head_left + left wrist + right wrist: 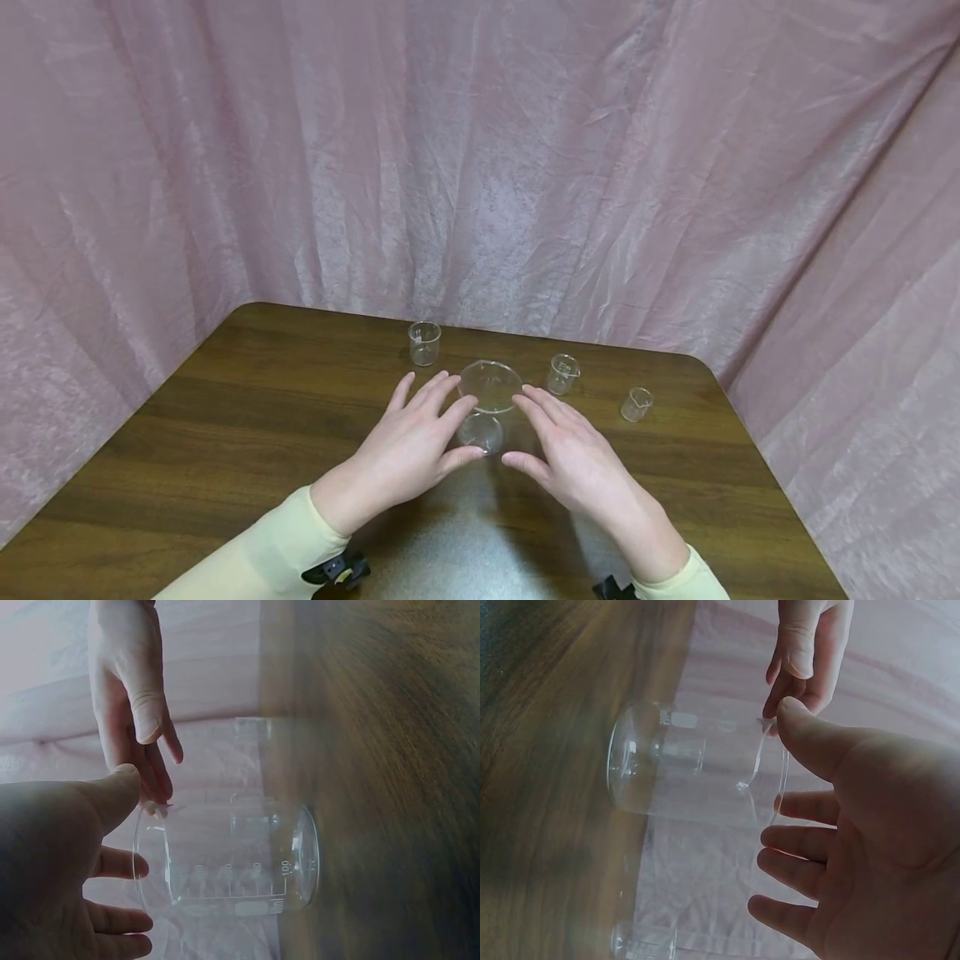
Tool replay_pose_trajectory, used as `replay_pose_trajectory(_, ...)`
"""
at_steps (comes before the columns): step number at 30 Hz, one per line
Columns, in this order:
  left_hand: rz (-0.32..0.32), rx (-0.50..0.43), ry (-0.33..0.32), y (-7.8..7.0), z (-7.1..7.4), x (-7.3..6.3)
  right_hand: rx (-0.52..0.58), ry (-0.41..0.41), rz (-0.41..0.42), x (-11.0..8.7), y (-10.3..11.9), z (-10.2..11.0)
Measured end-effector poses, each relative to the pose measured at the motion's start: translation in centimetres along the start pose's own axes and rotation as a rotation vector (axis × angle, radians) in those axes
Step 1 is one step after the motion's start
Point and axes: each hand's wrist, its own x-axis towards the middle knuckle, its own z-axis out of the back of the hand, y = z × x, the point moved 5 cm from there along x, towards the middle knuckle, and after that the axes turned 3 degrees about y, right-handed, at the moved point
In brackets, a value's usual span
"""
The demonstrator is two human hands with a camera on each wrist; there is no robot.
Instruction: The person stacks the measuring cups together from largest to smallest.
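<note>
Brown wood-grain table [225, 442]: large upright glass beaker [489, 407], three smaller beakers [563, 375] farther back

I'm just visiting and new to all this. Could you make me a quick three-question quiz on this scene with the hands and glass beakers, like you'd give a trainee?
1. Multiple choice: in the head view, how many smaller beakers stand around the large beaker?
A) one
B) three
C) five
2. True or false: the left hand and the right hand are on opposite sides of the large beaker.
3. Fill in the blank: in the left wrist view, the printed number closest to the large beaker's base is ___.

Key: 1. B; 2. True; 3. 100
</note>
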Motion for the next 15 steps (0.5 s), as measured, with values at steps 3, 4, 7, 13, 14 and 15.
replay_pose_trajectory(3, -0.003, 0.011, 0.001, 0.0, 0.1, -0.1, -0.002, 0.012, 0.003, 0.1, 0.1, -0.1)
replay_pose_trajectory(4, -0.005, 0.017, 0.001, 0.0, 0.2, -0.1, -0.003, 0.015, 0.003, 0.1, 0.1, -0.1)
replay_pose_trajectory(7, -0.014, 0.026, -0.005, -0.1, 0.4, -0.2, -0.009, 0.017, 0.007, 0.1, 0.2, -0.1)
replay_pose_trajectory(13, -0.021, 0.031, -0.014, -0.3, 0.9, -0.2, -0.014, -0.001, 0.029, -0.1, 0.4, 0.0)
replay_pose_trajectory(14, -0.020, 0.030, -0.014, -0.3, 1.0, -0.2, -0.016, -0.001, 0.032, -0.2, 0.4, 0.1)
replay_pose_trajectory(15, -0.020, 0.029, -0.013, -0.3, 1.1, -0.2, -0.020, -0.002, 0.036, -0.2, 0.4, 0.1)
